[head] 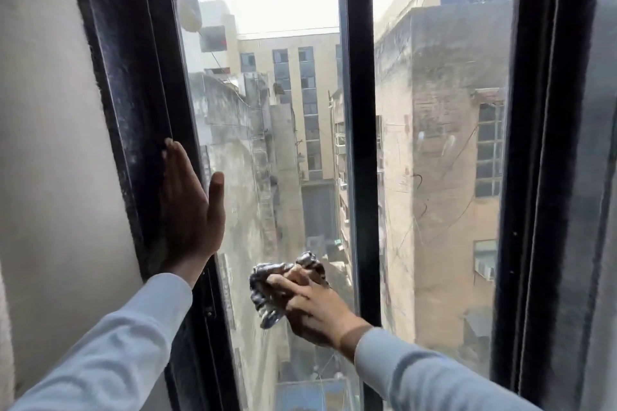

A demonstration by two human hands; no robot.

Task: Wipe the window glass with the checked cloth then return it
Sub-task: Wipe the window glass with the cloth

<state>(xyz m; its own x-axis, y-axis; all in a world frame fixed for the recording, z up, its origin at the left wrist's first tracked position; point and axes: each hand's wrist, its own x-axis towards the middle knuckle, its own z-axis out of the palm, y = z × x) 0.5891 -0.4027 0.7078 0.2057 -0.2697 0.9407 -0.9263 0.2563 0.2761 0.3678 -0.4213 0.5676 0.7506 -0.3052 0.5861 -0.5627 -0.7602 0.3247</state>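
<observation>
Head view.

Window: black-framed, with a central vertical black mullion (362, 143) dividing two tall panes. Frame surface dusty and scuffed. A further dark frame member and a strip of another pane at the far right edge.

Left window pane (267, 143): glass streaked and hazy, most so along its left and lower parts. A pale smear or object near its top left corner; what it is cannot be told.

Right window pane (440, 143): glass dusty, with faint smudges and thin dark scratch-like marks at mid height.

Checked cloth (280, 284): dark and white check, bunched into a wad, pressed against the lower part of the left pane, close to the mullion. A loose end hangs below the wad.

Right hand (310, 304): fingers spread over the checked cloth, clamping it against the glass. Pale blue sleeve (417, 374) to the wrist.

Left hand (190, 207): flat and empty, fingers straight and together, thumb held apart. Palm laid on the left upright of the window frame (133, 143), thumb over the edge of the glass. Pale blue sleeve to the wrist.

Wall (50, 143): off-white plaster, to the left of the frame.

Through the glass: tan and grey multi-storey buildings, a narrow gap between them seen from high up, overcast sky above.
</observation>
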